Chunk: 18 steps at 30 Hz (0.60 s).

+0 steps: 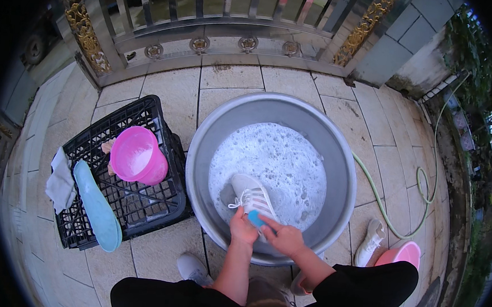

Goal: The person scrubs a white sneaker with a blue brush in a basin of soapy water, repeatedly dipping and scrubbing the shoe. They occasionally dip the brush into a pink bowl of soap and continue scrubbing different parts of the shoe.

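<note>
A large grey metal basin (pixel 342 168) holds foamy water (pixel 279 168). Over the foam, near the basin's front edge, a white lace-up sneaker (pixel 250 191) lies with its toe pointing away from me. My left hand (pixel 243 228) grips it from the left, by the laces and the heel part. In my right hand (pixel 285 239) is a blue brush-like tool (pixel 256 218), held against the shoe; its working side is hidden. The shoe's heel is partly covered by my hands.
Left of the basin, a black plastic crate (pixel 141 202) bears a pink bucket (pixel 160 165), pale blue insoles (pixel 98 212) and a grey cloth (pixel 61 182). At right are another white sneaker (pixel 369 245), a pink tub (pixel 406 254) and a green hose (pixel 378 197). A metal gate (pixel 222 59) stands beyond.
</note>
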Motion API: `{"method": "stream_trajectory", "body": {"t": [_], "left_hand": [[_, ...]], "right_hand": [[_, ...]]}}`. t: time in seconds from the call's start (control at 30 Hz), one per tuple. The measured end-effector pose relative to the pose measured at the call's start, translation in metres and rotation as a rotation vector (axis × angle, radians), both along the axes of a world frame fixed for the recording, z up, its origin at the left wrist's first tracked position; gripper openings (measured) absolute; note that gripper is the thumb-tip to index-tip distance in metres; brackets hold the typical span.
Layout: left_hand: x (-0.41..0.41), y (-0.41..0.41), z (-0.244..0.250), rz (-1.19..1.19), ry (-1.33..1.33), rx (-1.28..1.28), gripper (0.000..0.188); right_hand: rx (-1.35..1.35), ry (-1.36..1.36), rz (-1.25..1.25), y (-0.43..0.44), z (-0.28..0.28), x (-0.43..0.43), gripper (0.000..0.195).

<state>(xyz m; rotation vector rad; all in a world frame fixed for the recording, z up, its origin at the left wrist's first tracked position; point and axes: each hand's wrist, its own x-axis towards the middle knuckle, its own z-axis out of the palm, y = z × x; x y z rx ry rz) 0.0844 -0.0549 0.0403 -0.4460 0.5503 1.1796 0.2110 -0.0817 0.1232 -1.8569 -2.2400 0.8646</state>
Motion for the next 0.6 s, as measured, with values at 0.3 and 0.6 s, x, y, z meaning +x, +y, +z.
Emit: {"method": "stream_trajectory", "body": {"t": [0.3, 0.6], "left_hand": [[-0.006, 0.007, -0.003, -0.014, 0.122, 0.027, 0.051], [-0.002, 0.010, -0.023, 0.070, -0.170, 0.208, 0.047]], "right_hand": [[-0.019, -0.146, 0.088, 0.006, -0.010, -0.017, 0.039], [0.058, -0.194, 0.042, 0.028, -0.010, -0.023, 0.037]]}}
